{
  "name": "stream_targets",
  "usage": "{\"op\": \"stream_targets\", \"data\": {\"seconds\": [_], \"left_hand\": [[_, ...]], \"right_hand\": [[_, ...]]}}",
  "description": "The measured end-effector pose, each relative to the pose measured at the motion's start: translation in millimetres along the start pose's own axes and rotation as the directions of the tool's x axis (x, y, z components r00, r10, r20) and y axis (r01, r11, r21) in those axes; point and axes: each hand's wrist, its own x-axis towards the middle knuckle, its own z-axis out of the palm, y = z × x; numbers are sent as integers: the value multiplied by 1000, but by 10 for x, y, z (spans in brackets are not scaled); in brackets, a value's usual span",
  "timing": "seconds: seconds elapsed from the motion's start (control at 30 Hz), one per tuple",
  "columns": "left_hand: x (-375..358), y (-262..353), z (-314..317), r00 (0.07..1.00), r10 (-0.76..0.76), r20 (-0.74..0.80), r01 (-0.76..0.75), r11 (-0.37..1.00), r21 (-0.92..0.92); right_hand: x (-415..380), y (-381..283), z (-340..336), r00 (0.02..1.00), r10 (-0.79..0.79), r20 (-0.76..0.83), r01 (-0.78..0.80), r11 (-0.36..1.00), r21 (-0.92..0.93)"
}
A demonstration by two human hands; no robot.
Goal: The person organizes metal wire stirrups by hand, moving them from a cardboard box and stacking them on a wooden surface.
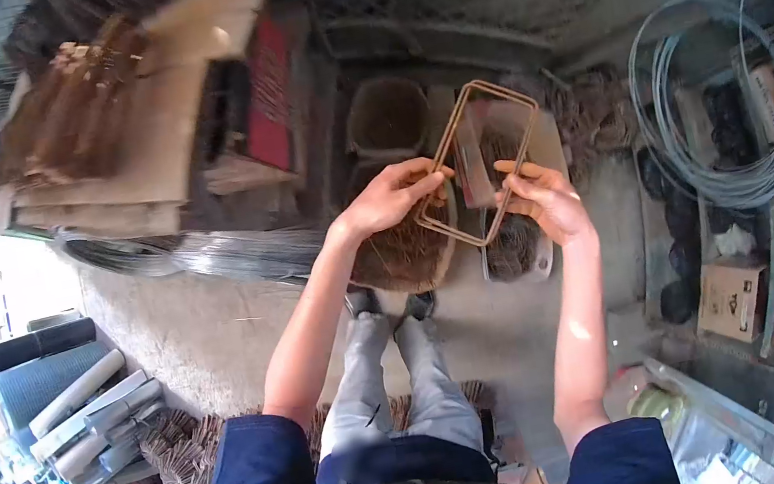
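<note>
A rectangular wire stirrup point(505, 92) with rounded corners hangs tilted between my hands, above several containers; its bars look doubled in places. My left hand point(390, 198) pinches its left long side between thumb and fingers. On the opposite side, my right hand point(548, 203) has its thumb and fingers around the right bar. Beneath the stirrup is a clear-sided bin point(548, 140) of dark metal pieces. Under my left hand sits a tub point(393, 277) filled with brown, rusty-looking wire pieces.
Stacked rusty stirrups point(80, 123) lie on cardboard at the upper left, beside a red box point(270, 93). A bundle of grey wire point(228, 259) lies below. A wire coil point(663, 97) hangs at the right above cardboard boxes point(732, 297). Mesh rolls point(55, 381) lie at the left.
</note>
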Motion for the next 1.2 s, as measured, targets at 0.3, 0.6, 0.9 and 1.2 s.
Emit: {"op": "stream_targets", "data": {"seconds": [0.3,0.6,0.9,1.2], "left_hand": [[-818,1968,-108,958,197,-210,-39,811,584],[-1410,2428,-769,886,261,-382,-25,851,525],[-1857,2138,-1492,889,285,-357,-34,821,570],[-2339,2261,-1757,906,390,-165,-245,801,546]], "right_hand": [[-276,-1561,1226,948,-319,-15,311,934,-174],[-262,-1927,2467,944,-314,104,326,934,-144],[361,-1791,3481,983,-184,23,172,862,-476],[982,-1446,4007,967,-168,-194,37,840,-541]]}}
